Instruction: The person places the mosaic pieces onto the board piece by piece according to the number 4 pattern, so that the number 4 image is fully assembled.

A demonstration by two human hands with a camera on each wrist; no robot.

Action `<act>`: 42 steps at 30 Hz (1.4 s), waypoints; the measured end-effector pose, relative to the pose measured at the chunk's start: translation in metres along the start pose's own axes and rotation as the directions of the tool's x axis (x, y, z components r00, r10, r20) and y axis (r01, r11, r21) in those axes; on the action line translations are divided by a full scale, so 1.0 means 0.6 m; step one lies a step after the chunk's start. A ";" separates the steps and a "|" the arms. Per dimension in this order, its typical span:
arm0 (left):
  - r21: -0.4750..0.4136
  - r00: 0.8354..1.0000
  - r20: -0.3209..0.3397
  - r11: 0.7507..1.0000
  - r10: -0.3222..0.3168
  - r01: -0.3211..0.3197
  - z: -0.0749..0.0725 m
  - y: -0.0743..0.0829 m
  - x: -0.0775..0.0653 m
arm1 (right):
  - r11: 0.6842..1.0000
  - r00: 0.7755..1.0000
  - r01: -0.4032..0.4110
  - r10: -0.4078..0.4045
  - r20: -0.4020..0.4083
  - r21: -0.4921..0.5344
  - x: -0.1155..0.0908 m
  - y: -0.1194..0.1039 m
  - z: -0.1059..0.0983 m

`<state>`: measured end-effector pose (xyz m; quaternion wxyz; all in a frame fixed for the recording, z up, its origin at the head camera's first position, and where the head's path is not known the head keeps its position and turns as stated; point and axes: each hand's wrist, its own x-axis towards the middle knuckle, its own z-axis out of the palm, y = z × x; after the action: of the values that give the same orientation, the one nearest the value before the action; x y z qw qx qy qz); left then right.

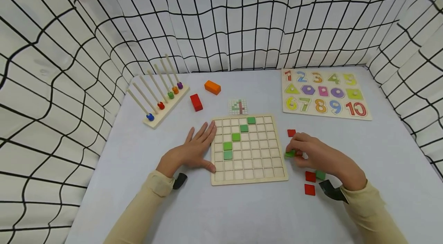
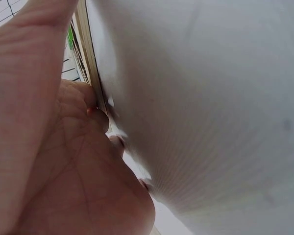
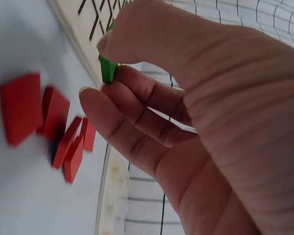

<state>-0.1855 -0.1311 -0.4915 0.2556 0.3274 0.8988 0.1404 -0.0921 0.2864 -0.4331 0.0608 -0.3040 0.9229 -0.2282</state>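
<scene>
A wooden grid board (image 1: 254,178) lies flat on the white table, with several green square tiles (image 1: 236,137) set in its cells in a rising diagonal. My left hand (image 1: 198,148) rests flat with spread fingers, thumb and fingertips at the board's left edge. Beside the right edge, my right hand (image 1: 316,155) pinches a green tile (image 3: 108,68) between thumb and fingers. Under and around that hand lie several red tiles (image 1: 309,190) and another green tile (image 1: 320,175), partly covered by the wrist.
Behind the board lies a small printed pattern card (image 1: 238,107). A peg stand with beads (image 1: 166,107), a red block (image 1: 196,102) and an orange block (image 1: 212,87) stand at the back left. At the back right lies a number puzzle (image 1: 325,94). Black netting (image 1: 225,7) surrounds the table.
</scene>
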 end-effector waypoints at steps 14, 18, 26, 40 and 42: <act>-0.043 1.000 -0.003 0.999 0.021 -0.021 -0.016 0.017 -0.012 | 0.988 0.986 0.153 -0.152 0.066 -0.018 0.086 -0.041 0.031; -0.016 1.000 -0.005 1.000 0.003 -0.003 -0.011 0.012 -0.008 | 0.978 0.977 0.204 -0.199 0.081 -0.053 0.114 -0.056 0.041; -0.001 1.000 0.021 1.000 -0.007 0.007 -0.024 0.026 -0.015 | 0.970 0.965 0.237 -0.230 0.128 -0.046 0.160 -0.079 0.057; -0.036 1.000 0.010 0.999 0.008 -0.008 -0.008 0.010 -0.007 | 0.941 0.941 0.328 -0.317 0.119 -0.086 0.202 -0.102 0.095; -0.039 1.000 0.007 0.999 0.014 -0.014 -0.009 0.009 -0.008 | 0.928 0.934 0.353 -0.341 0.109 -0.117 0.203 -0.103 0.096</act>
<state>-0.1828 -0.1307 -0.4828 0.2642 0.3292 0.8925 0.1586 -0.1429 0.1488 -0.4524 0.0388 -0.4756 0.8643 -0.1592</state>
